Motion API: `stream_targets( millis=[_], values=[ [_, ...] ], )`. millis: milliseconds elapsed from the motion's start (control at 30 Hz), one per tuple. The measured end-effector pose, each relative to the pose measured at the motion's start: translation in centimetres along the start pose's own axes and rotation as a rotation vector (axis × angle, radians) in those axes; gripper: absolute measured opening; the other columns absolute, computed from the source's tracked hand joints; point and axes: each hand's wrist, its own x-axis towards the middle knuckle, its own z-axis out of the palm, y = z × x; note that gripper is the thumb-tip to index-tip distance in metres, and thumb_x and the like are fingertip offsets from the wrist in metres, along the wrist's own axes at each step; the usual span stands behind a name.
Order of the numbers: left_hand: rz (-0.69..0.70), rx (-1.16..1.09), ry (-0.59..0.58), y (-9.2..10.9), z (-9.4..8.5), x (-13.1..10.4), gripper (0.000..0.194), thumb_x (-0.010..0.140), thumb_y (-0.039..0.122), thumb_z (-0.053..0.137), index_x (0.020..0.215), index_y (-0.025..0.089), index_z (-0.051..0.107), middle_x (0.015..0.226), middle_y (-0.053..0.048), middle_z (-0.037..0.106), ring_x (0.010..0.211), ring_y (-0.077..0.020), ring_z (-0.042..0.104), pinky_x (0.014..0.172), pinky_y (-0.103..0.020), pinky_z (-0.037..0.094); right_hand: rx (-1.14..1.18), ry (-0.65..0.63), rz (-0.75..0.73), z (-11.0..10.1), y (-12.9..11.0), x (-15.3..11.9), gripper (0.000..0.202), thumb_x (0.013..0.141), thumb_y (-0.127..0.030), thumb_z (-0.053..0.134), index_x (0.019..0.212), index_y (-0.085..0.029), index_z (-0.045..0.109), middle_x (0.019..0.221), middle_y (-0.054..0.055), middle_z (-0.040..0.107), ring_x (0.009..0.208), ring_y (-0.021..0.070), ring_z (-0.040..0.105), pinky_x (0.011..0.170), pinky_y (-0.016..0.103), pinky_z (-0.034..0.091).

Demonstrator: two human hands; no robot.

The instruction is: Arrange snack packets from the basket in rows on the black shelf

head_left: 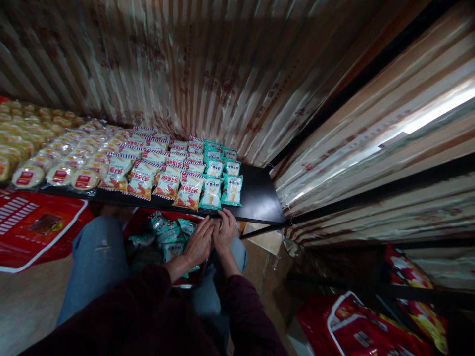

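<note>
My left hand (199, 242) and my right hand (224, 231) are side by side at the front edge of a black shelf (256, 193). Fingers of both hands are stretched loosely toward that edge; I make out nothing held in them. Just beyond my fingertips stand green-and-white snack packets (211, 192), in short rows. To their left are rows of orange-and-white snack packets (189, 190) with striped tops. Below my left hand, a red container (139, 217) between my knees holds several loose green packets (172, 249).
Round pastries (85, 179) in clear wrappers and yellow packets (11, 158) fill the shelf's left part. A red bag (33, 227) lies at left, another red bag (356, 326) at lower right. A striped sheet (208, 64) hangs behind; a dark metal bar (352, 79) slants at right.
</note>
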Motion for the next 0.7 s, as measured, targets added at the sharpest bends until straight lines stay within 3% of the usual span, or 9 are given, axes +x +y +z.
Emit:
stream_targets(
  millis=[167,367,533,700],
  values=[
    [-0.073,-0.049,-0.044,-0.7,0.1,-2.6,0.051,0.081,0.008,0.034,0.131,0.006,0.044,0.139,-0.019,0.046,0.137,-0.0246,0.031,0.112,-0.049,0.033,0.065,-0.070,0.051,0.7,-1.5,-3.0,0.029,0.084,-0.012,0.039,0.103,-0.018,0.061,0.108,0.010,0.056,0.106,0.0198,0.050,0.095,0.039,0.044],
    [-0.218,-0.050,-0.096,-1.6,0.1,-4.1,0.050,0.078,0.005,0.037,0.126,0.007,0.049,0.138,-0.018,0.047,0.135,-0.0239,0.034,0.113,-0.048,0.031,0.108,-0.238,0.137,2.4,-2.6,-4.9,0.031,0.080,-0.008,0.040,0.099,-0.019,0.062,0.107,0.009,0.055,0.105,0.0199,0.051,0.095,0.038,0.044],
    [-0.481,-0.069,-0.151,-2.5,0.1,-4.5,0.042,0.073,0.002,0.042,0.111,0.009,0.060,0.141,-0.018,0.043,0.133,-0.0263,0.038,0.111,-0.044,0.034,0.076,-0.418,0.202,3.9,-2.3,-5.3,0.035,0.079,-0.007,0.041,0.104,-0.017,0.062,0.114,0.011,0.056,0.110,0.0207,0.051,0.099,0.037,0.042],
    [-0.767,-0.135,-0.139,-4.6,0.3,-4.2,0.048,0.069,0.000,0.048,0.114,0.012,0.059,0.138,-0.016,0.048,0.129,-0.0242,0.043,0.108,-0.037,0.035,0.041,-0.556,0.299,5.8,-1.5,-5.9,0.050,0.076,-0.004,0.045,0.124,-0.014,0.053,0.128,0.014,0.054,0.120,0.0229,0.049,0.103,0.038,0.040]
  ],
)
